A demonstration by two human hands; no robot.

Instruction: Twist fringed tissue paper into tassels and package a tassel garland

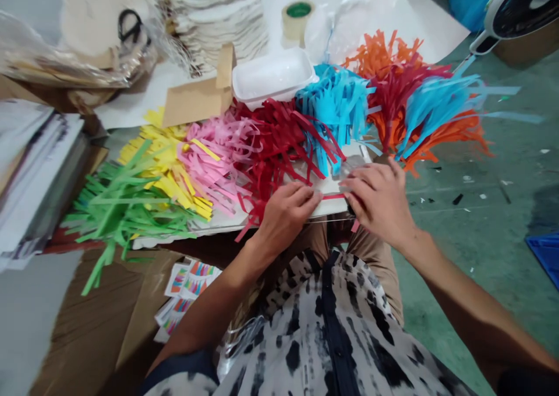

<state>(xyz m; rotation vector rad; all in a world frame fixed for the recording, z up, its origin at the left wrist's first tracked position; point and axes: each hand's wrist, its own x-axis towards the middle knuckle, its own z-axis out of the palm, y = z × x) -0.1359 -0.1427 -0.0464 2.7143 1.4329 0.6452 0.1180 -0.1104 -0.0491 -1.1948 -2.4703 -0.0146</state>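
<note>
My left hand (pixel 286 209) and my right hand (pixel 379 201) meet at the near edge of a white board (pixel 218 224) on my lap. Both are pinched on a thin red paper strip (pixel 332 197) stretched between their fingertips. A clear plastic sleeve (pixel 349 166) lies under my right fingers. Behind the hands, piles of paper strips are spread in a row: green (pixel 124 209), yellow (pixel 168 163), pink (pixel 218 151), dark red (pixel 275 142), blue (pixel 336 102). More orange, red and blue strips (pixel 419 102) lie further right.
A white foam tray (pixel 273 75), a folded brown card (pixel 196 96) and a tape roll (pixel 297 17) lie behind the strips. Scissors (pixel 130 26) rest in a plastic bag at back left. Printed cards (pixel 186 288) lie by my left knee. A fan (pixel 519 9) stands at far right.
</note>
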